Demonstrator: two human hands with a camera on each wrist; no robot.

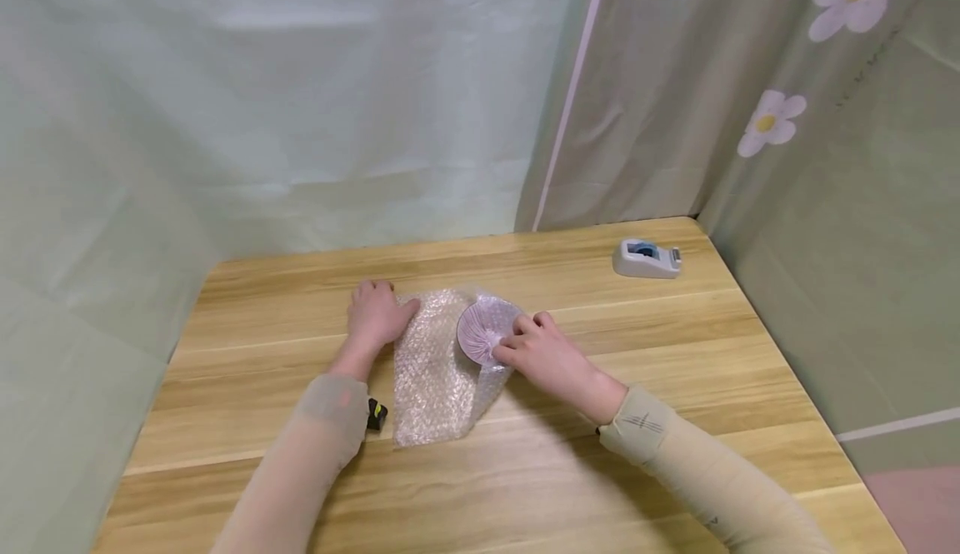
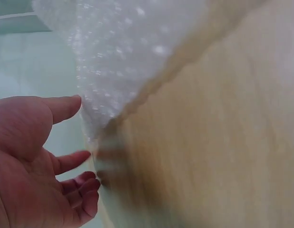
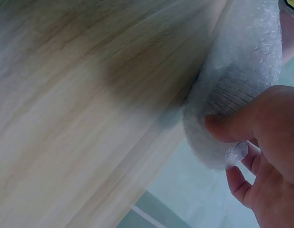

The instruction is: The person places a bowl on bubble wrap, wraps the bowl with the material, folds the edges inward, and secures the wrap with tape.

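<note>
A sheet of bubble wrap (image 1: pixel 429 396) lies on the wooden table. On its right part sits a round lilac dish-like piece with ridges fanning out from its middle (image 1: pixel 477 331). A fold of the wrap covers the right side of this piece. My right hand (image 1: pixel 551 360) pinches that fold, with the thumb (image 3: pixel 228 127) over the ridged piece and the fingers beyond it in the right wrist view. My left hand (image 1: pixel 375 314) rests at the wrap's far left corner, fingers loosely bent and thumb beside the edge (image 2: pixel 83 111).
A grey tape dispenser (image 1: pixel 647 260) with a blue roll stands at the table's back right. Hanging cloth (image 1: pixel 360 104) encloses the back and both sides of the wooden table (image 1: pixel 675 354). A small black-and-yellow device (image 1: pixel 377 415) sits at the left wrist.
</note>
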